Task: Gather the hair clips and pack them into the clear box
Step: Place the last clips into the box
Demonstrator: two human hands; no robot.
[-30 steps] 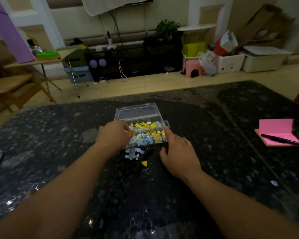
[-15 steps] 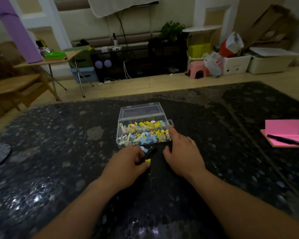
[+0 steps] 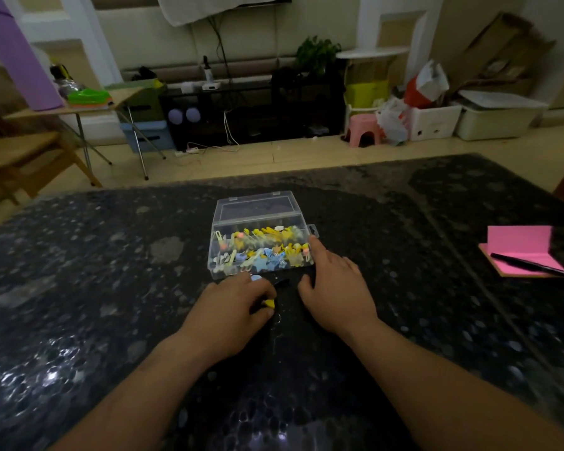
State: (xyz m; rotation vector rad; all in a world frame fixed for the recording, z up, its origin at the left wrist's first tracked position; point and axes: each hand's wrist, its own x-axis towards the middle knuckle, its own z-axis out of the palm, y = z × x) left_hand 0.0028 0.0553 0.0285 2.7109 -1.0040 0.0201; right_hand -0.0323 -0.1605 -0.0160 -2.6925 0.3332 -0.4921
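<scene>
Centrally on the dark speckled counter (image 3: 79, 288): clear box (image 3: 261, 252), lid flipped back, heaped with hair clips (image 3: 264, 252). Just before it, left hand (image 3: 232, 315), grip curled around loose clips, a yellow clip (image 3: 269, 303) and a pale blue clip (image 3: 256, 278) peeking out. Beside, right hand (image 3: 334, 288), grip spread flat, forefinger touching the box's corner. Far right, pink notepad (image 3: 518, 245) with pen (image 3: 531, 264).
</scene>
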